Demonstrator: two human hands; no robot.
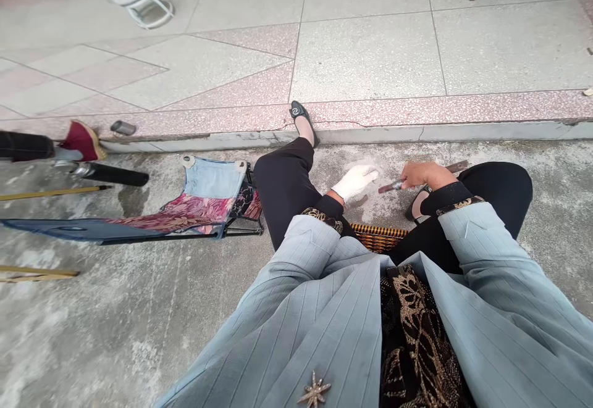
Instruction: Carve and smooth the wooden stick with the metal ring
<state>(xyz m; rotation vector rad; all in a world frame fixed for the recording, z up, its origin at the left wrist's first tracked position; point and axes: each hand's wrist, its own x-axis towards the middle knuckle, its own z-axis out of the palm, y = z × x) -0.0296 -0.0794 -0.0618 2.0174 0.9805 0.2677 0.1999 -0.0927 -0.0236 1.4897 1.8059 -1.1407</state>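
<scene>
My left hand (357,181) wears a white glove and hangs between my knees. Its fingers are drawn together; whatever may be in them is hidden. Just below it shows a short grey-brown strip (357,202), and I cannot tell whether the glove touches it. My bare right hand (419,174) is wrapped round a brown stick-like tool (388,188) with silvery wire wound round it near one end. A longer brown end sticks out on the far side of that hand. The two hands are apart, the tool's tip pointing at the glove.
Beneath me is an orange-and-black woven seat (380,236). A folding chair (199,201) with patterned cloth stands to my left, near a dark cylinder (115,174) and another person's red shoe (81,141). A raised tiled step (370,112) runs ahead, bearing a white stool (148,10).
</scene>
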